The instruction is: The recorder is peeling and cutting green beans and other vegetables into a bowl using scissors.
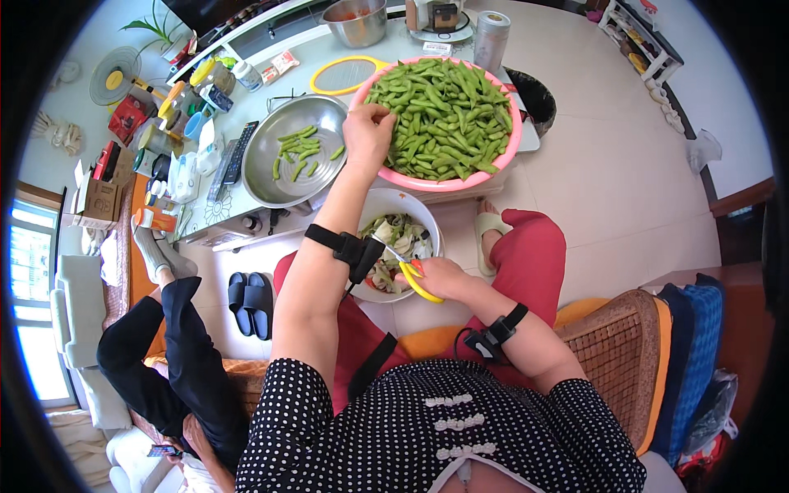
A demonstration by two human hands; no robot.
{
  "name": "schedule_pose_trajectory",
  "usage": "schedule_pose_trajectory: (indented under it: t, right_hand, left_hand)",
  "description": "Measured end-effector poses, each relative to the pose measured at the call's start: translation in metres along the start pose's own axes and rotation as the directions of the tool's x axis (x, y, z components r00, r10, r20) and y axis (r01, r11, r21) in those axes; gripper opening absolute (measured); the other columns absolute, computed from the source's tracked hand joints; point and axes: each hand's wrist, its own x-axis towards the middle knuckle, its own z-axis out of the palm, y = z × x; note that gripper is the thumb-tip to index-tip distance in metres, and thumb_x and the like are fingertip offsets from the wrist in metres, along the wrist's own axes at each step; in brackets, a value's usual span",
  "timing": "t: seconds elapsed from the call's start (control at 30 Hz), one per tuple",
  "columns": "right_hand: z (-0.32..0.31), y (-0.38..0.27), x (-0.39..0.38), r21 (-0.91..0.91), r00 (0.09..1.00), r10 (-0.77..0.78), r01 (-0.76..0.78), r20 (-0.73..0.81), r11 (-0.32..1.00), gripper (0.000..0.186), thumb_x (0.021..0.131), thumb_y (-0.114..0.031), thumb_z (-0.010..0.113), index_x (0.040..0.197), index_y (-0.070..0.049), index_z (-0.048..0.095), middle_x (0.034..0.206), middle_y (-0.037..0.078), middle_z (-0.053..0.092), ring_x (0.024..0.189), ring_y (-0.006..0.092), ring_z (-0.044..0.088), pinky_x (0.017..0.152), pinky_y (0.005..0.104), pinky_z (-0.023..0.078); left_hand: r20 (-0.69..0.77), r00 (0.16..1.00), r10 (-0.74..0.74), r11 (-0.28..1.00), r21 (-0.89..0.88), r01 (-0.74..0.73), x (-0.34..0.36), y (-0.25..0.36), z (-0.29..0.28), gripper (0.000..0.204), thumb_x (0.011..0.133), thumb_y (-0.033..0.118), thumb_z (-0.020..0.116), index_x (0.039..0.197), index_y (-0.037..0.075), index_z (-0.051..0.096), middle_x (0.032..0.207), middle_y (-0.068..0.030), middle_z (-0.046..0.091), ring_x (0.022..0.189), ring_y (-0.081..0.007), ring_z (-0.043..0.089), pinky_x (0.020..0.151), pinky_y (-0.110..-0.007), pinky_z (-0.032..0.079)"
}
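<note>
My left hand (368, 131) is at the left rim of a pink basin (516, 131) heaped with green soybean pods (444, 115). Its fingers are pinched together among the pods; whatever they grip is hidden. My right hand (444, 277) holds yellow-handled scissors (417, 279) over a white bowl (429, 212) of peels and scraps (390, 236), with the blades pointing up and left. Left of the basin, a steel pan (263, 177) holds several loose pods (296, 148).
Behind are a yellow-rimmed sieve (349, 74), steel bowl (353, 20) and metal flask (491, 41). Jars, boxes and remotes (241, 152) crowd the table's left. Black slippers (256, 304) lie on the floor; another person's legs (181, 353) are at lower left.
</note>
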Motion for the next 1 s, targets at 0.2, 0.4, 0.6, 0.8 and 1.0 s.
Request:
schedule_pose_trajectory:
  t: [0.2, 0.4, 0.6, 0.8, 1.0]
  right_hand:
    - [-0.042, -0.015, -0.018, 0.493, 0.981, -0.186, 0.137, 0.051, 0.859, 0.077, 0.081, -0.071, 0.041, 0.092, 0.003, 0.059, 0.070, 0.013, 0.061, 0.073, 0.0228, 0.064, 0.066, 0.0359, 0.050]
    - [-0.087, -0.019, -0.008, 0.642, 0.927, -0.321, 0.128, 0.193, 0.756, 0.072, 0.085, -0.068, 0.035, 0.092, 0.001, 0.054, 0.062, 0.006, 0.055, 0.060, 0.0128, 0.058, 0.058, 0.0261, 0.050]
    - [-0.050, -0.014, -0.001, 0.618, 0.924, -0.282, 0.067, 0.258, 0.783, 0.072, 0.083, -0.071, 0.034, 0.086, -0.002, 0.055, 0.067, 0.005, 0.056, 0.062, 0.0135, 0.058, 0.057, 0.0259, 0.048]
    - [-0.046, -0.026, -0.005, 0.585, 0.900, -0.298, 0.061, 0.318, 0.809, 0.075, 0.081, -0.074, 0.033, 0.094, -0.003, 0.052, 0.069, 0.004, 0.054, 0.063, 0.0130, 0.057, 0.058, 0.0254, 0.048]
    - [-0.042, -0.022, -0.002, 0.540, 0.900, -0.296, 0.083, 0.319, 0.838, 0.073, 0.084, -0.071, 0.033, 0.100, -0.002, 0.052, 0.069, 0.003, 0.053, 0.061, 0.0121, 0.056, 0.057, 0.0255, 0.046]
  left_hand:
    - [0.089, 0.980, -0.181, 0.940, -0.276, 0.199, -0.039, 0.017, -0.052, 0.016, 0.075, 0.011, 0.067, 0.084, -0.002, 0.065, 0.069, -0.0082, 0.062, 0.057, -0.0129, 0.058, 0.055, -0.026, 0.048]
    - [0.252, 0.876, -0.411, 0.663, -0.577, 0.477, -0.121, -0.001, -0.097, 0.021, 0.084, 0.007, 0.059, 0.103, -0.003, 0.058, 0.079, -0.0046, 0.059, 0.062, -0.0096, 0.055, 0.061, -0.027, 0.054]
    - [0.405, 0.772, -0.490, 0.480, -0.614, 0.627, -0.177, -0.022, -0.092, 0.028, 0.085, 0.005, 0.057, 0.111, -0.004, 0.056, 0.078, -0.0037, 0.057, 0.061, -0.0099, 0.055, 0.062, -0.029, 0.056]
    - [0.412, 0.758, -0.507, 0.505, -0.570, 0.648, -0.189, -0.025, -0.095, 0.026, 0.084, 0.005, 0.056, 0.107, -0.007, 0.057, 0.081, -0.0064, 0.061, 0.061, -0.0099, 0.057, 0.058, -0.023, 0.052]
    - [0.457, 0.751, -0.476, 0.538, -0.524, 0.660, -0.195, -0.030, -0.097, 0.027, 0.084, 0.003, 0.056, 0.108, -0.009, 0.057, 0.076, -0.0055, 0.060, 0.058, -0.0087, 0.056, 0.055, -0.022, 0.050]
